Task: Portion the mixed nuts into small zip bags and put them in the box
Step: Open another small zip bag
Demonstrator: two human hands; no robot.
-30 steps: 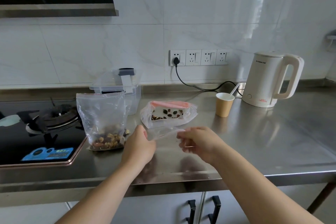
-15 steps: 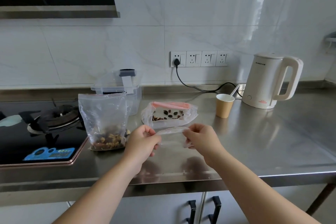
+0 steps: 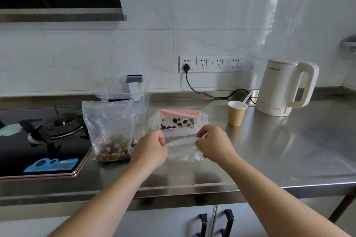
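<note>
My left hand (image 3: 150, 148) and my right hand (image 3: 213, 145) pinch the two top corners of a small clear zip bag (image 3: 183, 150), which hangs empty just above the steel counter. Left of it stands a large clear bag of mixed nuts (image 3: 110, 131), upright with nuts at the bottom. Behind my hands lies a pack of zip bags (image 3: 178, 121) with a pink strip and a few dark nuts on it. A clear plastic box (image 3: 125, 95) with its lid propped open stands at the back, behind the large bag.
A gas hob (image 3: 42, 140) fills the counter's left side. A paper cup (image 3: 237, 112) with a white spoon and a white kettle (image 3: 283, 88) stand at the right, the kettle's cord plugged into the wall sockets (image 3: 211, 63). The counter's front edge (image 3: 192, 188) is close below my hands.
My hands drew together on the small bag's top edge, then spread apart along it; the bag now hangs lower between them.
</note>
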